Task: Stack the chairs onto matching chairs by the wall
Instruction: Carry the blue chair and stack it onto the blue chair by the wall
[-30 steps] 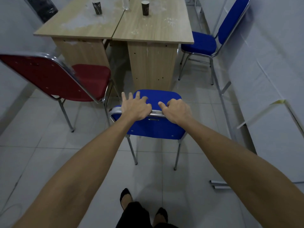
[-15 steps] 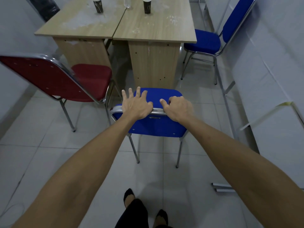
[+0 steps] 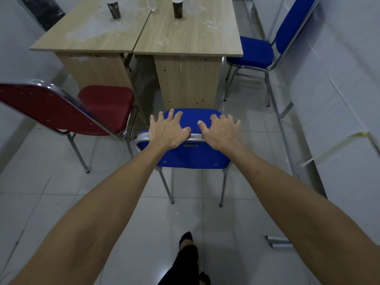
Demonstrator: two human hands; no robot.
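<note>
Resting on the near blue chair [image 3: 191,155] backrest at frame centre: left hand [image 3: 167,131] & right hand [image 3: 221,131], fingers spread, not gripping; second blue chair [image 3: 253,51] upper right by wall.

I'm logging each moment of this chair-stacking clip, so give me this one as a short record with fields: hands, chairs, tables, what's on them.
left hand: fingers spread, palm on the top rail of the near blue chair
right hand: fingers spread, on the same rail
near blue chair: all visible legs on the floor, facing the tables
second blue chair: by the right wall
red chair: left of the near blue chair
tables: two, pushed together
on tables: two dark cups
</note>
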